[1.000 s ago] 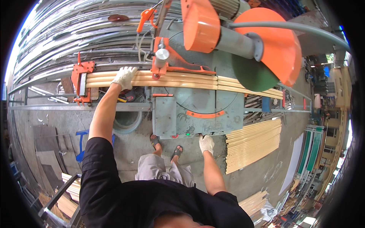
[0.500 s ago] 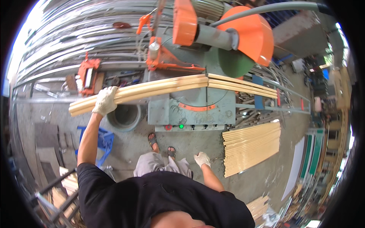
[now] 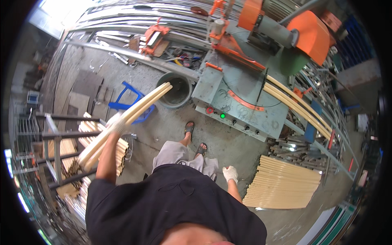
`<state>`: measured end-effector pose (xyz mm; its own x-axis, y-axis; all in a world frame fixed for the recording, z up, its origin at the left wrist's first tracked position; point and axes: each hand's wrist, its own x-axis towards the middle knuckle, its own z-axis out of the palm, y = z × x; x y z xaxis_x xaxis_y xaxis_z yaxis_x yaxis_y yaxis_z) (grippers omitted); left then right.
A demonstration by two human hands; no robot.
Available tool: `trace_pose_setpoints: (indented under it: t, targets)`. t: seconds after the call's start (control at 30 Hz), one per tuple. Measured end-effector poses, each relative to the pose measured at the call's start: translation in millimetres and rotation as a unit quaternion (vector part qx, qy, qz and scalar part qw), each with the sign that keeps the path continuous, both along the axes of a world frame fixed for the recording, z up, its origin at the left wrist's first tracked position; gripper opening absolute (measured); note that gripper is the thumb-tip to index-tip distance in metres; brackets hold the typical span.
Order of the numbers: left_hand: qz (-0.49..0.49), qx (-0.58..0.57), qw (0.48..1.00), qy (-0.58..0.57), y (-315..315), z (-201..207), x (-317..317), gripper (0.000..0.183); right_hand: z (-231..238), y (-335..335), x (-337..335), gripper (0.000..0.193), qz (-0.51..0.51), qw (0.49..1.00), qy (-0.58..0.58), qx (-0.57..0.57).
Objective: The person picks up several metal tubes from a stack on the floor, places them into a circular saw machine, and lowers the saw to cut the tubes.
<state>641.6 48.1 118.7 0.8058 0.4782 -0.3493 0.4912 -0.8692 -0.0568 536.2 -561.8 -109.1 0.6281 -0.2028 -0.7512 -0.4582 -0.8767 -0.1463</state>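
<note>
Two or more long cream-coloured bars (image 3: 148, 99) are gripped in my left hand (image 3: 116, 124), in a white glove smeared by motion. They slant off to my left, the far ends over a grey bucket (image 3: 188, 98) and the near ends by a rack. My right hand (image 3: 230, 173), also gloved, hangs low beside my leg with its fingers curled and nothing visible in them. Several matching bars (image 3: 292, 101) lie on the right side of the grey saw table (image 3: 241, 83). Above the table stands an orange cut-off saw (image 3: 312, 36) with its green blade raised.
A blue stool (image 3: 126, 94) stands beside the bucket. Cream bars are stacked on the dark metal rack (image 3: 57, 134) at left. More cream bars (image 3: 281, 183) lie on the floor at right. An orange clamp (image 3: 154, 39) and metal lengths (image 3: 134, 18) are at the back.
My left hand has lifted the bars off the saw table and swung them left and nearer to me. My body has turned left. The right-hand bars remain on the table.
</note>
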Motion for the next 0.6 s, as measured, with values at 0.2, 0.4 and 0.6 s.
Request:
trace_pose_setpoints:
  t: [0.2, 0.4, 0.6]
  targets:
    - [0.13, 0.033, 0.942, 0.308, -11.4, -95.4, 39.2, 0.049, -16.9, -48.9, -4.3, 0.043, 0.085, 0.992, -0.095, -0.003]
    - [0.294, -0.078, 0.936, 0.178, 1.9, -125.3, -164.9, 0.066, -59.7, -90.3, -44.5, 0.034, -0.061, 0.997, -0.006, 0.054]
    - [0.461, -0.179, 0.861, 0.116, -66.6, -115.1, -430.3, 0.073, -124.4, -81.0, -50.1, 0.027, -0.044, 0.984, 0.11, 0.135]
